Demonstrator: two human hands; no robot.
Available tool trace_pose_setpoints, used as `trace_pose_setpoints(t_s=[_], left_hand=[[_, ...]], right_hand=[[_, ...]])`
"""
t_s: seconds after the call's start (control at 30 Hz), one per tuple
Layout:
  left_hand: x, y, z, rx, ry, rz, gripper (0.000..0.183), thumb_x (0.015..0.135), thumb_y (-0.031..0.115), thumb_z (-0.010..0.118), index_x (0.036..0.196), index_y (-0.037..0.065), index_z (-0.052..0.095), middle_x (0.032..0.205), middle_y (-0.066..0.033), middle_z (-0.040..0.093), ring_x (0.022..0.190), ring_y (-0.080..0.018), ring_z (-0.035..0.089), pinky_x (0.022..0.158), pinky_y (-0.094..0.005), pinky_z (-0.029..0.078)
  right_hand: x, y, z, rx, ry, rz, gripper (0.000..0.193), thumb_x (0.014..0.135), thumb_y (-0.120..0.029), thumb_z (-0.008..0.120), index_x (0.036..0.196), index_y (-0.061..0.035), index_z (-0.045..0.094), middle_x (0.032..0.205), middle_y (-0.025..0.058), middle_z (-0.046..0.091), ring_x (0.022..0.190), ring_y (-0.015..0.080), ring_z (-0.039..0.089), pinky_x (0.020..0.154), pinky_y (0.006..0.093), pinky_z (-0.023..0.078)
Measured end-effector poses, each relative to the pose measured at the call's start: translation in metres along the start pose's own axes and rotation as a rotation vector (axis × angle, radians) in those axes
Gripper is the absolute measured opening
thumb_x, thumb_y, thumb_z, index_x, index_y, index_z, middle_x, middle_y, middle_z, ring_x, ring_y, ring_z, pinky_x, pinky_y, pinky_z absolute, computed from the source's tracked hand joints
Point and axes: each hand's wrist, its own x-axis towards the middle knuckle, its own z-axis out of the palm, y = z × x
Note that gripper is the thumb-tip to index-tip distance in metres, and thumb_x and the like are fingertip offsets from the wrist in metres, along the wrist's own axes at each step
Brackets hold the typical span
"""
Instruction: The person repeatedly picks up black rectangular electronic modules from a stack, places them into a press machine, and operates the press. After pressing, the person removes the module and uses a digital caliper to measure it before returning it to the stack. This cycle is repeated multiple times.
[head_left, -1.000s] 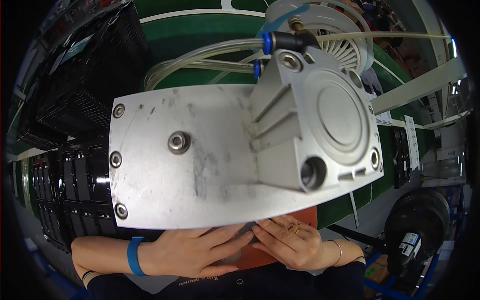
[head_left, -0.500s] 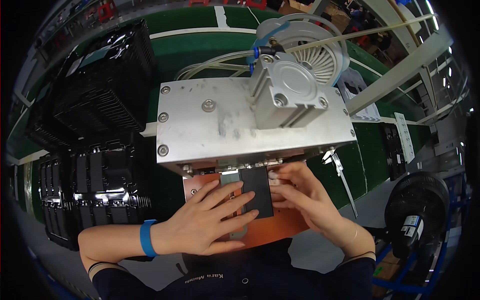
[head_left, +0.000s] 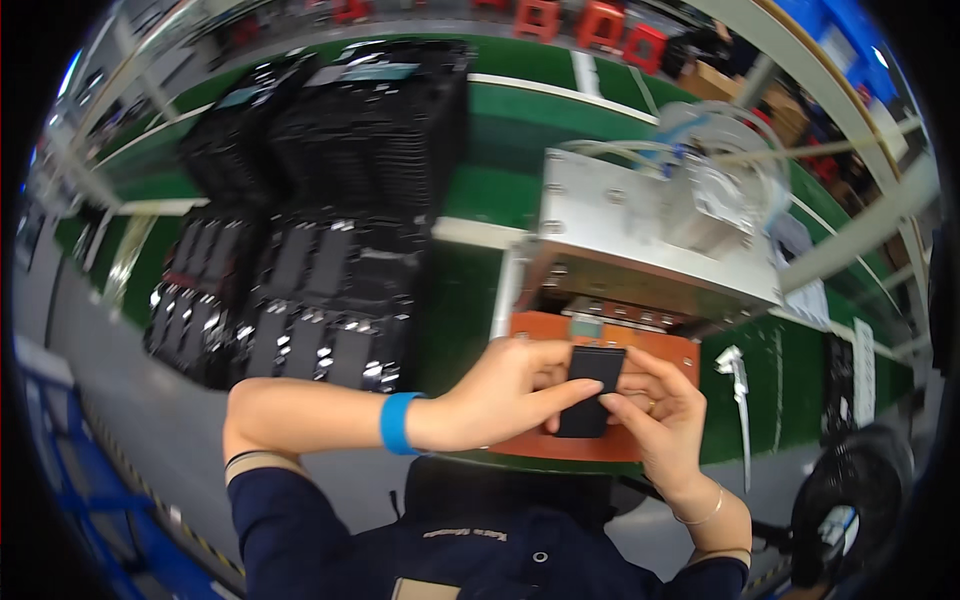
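A flat dark rectangular plate (head_left: 588, 415) is held between my two hands, in front of the metal press. My left hand (head_left: 520, 385) grips its left side with the thumb laid across its face. My right hand (head_left: 655, 405) pinches its right edge, thumb on the face and fingers behind. Beneath my hands lies the orange base plate (head_left: 530, 447) of the silver pneumatic press (head_left: 640, 225). A small grey-green block (head_left: 586, 327) sits on the base under the press's front edge, just past the dark plate.
On the left stand black trays holding dark plates (head_left: 350, 350), with tall stacks of black trays (head_left: 370, 140) behind them. A caliper (head_left: 738, 400) lies on the green bench right of the press. A black fan (head_left: 850, 500) is at the lower right.
My view has swung left. The dark plate has come off the orange base into both hands. My left hand has gone from lying flat with spread fingers to gripping it.
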Motion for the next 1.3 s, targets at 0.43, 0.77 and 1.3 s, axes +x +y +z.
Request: trace_pose_setpoints(t_s=[0.43, 0.77, 1.3], left_hand=[[-0.052, 0.026, -0.202, 0.399, 0.534, -0.152, 0.019, 0.092, 0.021, 0.064, 0.086, 0.003, 0.066, 0.073, 0.0005, 0.064, 0.061, -0.0050, 0.060, 0.055, -0.0186, 0.049], [-0.051, 0.002, -0.221, 1.314, 0.871, 0.052, 0.041, 0.066, 0.036, 0.085, 0.077, 0.001, 0.065, 0.057, -0.0087, 0.058, 0.051, -0.0189, 0.056, 0.051, -0.0327, 0.044], [-0.042, 0.004, -0.237, 1.232, 0.649, -0.446, 0.060, 0.064, 0.044, 0.079, 0.096, -0.005, 0.066, 0.092, -0.0246, 0.068, 0.091, -0.0356, 0.067, 0.084, -0.0389, 0.052]], right_hand=[[0.012, -0.015, 0.030, -0.462, -0.333, -0.346, 0.036, 0.084, 0.000, 0.068, 0.120, -0.0029, 0.064, 0.111, 0.0148, 0.067, 0.092, 0.0210, 0.069, 0.077, 0.0297, 0.058], [0.058, -0.021, 0.106, -0.938, -0.618, -0.866, 0.016, 0.080, -0.021, 0.072, 0.078, -0.0078, 0.065, 0.074, 0.0047, 0.058, 0.071, 0.0203, 0.061, 0.060, 0.0309, 0.051], [0.107, 0.023, 0.250, -1.208, -0.828, -1.568, 0.008, 0.073, -0.011, 0.061, 0.077, -0.0043, 0.064, 0.077, 0.0039, 0.058, 0.083, 0.0190, 0.061, 0.060, 0.0304, 0.052]])
